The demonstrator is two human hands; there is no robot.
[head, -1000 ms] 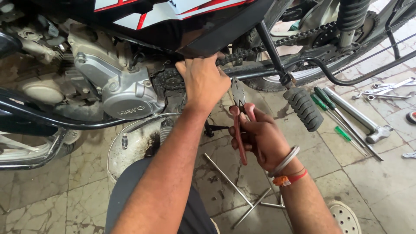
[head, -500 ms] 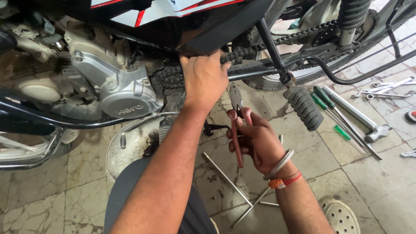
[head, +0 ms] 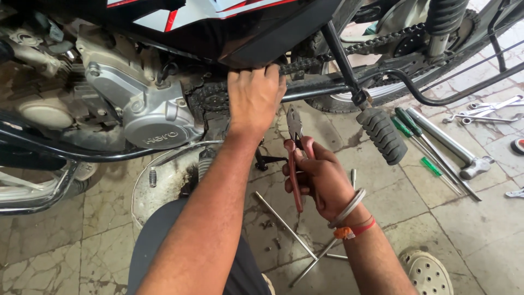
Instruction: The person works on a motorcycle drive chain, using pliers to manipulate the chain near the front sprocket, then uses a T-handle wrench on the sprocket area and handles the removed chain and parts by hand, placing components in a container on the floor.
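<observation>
With the view closer than a second ago, we've got the left hand [head: 255,98] clenched on the drive chain [head: 327,57] under the motorcycle, apparently the top run. Right hand [head: 322,177] grasps red-handled pliers [head: 295,150], lifted nearer the chain, nose up, not yet touching.

Pliers [head: 295,155] have glossy red grips, bare metal jaws

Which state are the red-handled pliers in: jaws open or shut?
Shut: the pliers in the right hand show their tips meeting, no gap between them.
</observation>
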